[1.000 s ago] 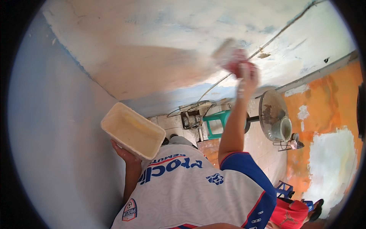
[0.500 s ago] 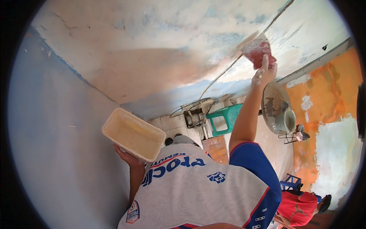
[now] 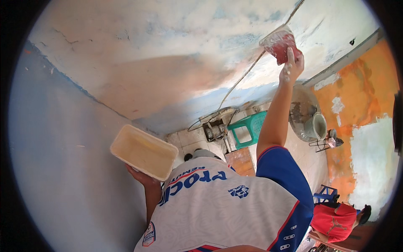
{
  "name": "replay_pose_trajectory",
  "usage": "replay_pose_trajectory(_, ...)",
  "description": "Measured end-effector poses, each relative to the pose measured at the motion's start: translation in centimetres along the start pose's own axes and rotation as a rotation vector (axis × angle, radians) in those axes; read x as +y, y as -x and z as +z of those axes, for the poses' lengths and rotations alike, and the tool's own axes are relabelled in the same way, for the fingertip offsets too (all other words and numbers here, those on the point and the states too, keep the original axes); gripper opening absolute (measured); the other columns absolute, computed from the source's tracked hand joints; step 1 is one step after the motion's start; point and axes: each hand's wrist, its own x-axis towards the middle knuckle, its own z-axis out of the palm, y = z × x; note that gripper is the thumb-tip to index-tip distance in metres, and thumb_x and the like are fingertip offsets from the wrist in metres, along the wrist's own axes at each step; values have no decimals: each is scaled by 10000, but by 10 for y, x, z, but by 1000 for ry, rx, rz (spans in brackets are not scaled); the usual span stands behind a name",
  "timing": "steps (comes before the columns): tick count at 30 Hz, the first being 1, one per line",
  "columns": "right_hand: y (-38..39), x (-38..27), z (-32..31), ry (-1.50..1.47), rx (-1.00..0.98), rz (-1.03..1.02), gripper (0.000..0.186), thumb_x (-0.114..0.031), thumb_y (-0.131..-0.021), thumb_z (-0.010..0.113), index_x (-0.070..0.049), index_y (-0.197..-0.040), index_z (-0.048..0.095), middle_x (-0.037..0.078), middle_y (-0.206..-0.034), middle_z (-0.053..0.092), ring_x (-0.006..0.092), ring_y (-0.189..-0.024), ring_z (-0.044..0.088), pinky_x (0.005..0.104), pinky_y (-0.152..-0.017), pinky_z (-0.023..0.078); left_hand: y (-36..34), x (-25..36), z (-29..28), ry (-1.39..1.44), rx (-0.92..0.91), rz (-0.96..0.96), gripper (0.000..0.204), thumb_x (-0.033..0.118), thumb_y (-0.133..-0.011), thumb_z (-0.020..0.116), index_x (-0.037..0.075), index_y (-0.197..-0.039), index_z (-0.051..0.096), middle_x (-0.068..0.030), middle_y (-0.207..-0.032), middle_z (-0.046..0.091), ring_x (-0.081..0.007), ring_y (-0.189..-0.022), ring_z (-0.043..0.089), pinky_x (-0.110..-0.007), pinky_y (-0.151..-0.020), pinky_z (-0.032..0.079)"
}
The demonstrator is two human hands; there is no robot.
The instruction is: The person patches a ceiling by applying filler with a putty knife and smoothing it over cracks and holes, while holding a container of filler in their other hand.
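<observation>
Fan (image 3: 308, 119), green stool (image 3: 247, 132), cable (image 3: 247, 71) beside raised right hand (image 3: 291, 65)

Tub (image 3: 144, 152) at 8 o'clock: cream plastic, smooth, matt. Trowel (image 3: 280, 43) at 1 o'clock: red plastic, smeared with pale plaster. Ceiling (image 3: 168, 63): rough plaster, patchy, matt. Stool (image 3: 248, 127): green plastic. Shirt (image 3: 218, 206): smooth white cloth.
</observation>
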Motion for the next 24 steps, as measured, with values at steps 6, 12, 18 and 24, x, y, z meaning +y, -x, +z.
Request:
replay_pose_trajectory(6,46,12,45,-241,-213,161,118,-37,-941,694,8,-1042,652,84,-974,701,137,-850,651,271,-772,516,-1,-3,11,13,28,-85,664,604,-1029,368,169,-1531,386,-75,-1526,441,-306,-1354,485,-474,-1101,442)
replay_pose_trajectory(12,6,33,26,-34,-31,97,134,-51,-935,713,-3,-1044,652,60,-958,689,111,-839,625,263,-730,509,-5,-1,-5,-32,-136,-8,661,595,-1032,360,166,-1535,381,-79,-1531,440,-310,-1376,468,-500,-1109,438)
replay_pose_trajectory(18,44,2,16,-177,-71,76,97,-76,-982,632,-23,-1060,611,73,-960,661,148,-764,622,296,-623,503,2,-4,2,-15,69,-47,663,601,-1025,377,165,-1524,397,-74,-1530,441,-311,-1374,471,-490,-1102,445)
replay_pose_trajectory(24,32,26,57,33,-247,108,154,-80,-918,758,-24,-1046,693,23,-940,702,84,-840,607,252,-784,491,-8,0,5,-29,-26,-71,670,618,-1014,397,183,-1524,396,-71,-1545,419,-308,-1374,461,-487,-1101,442)
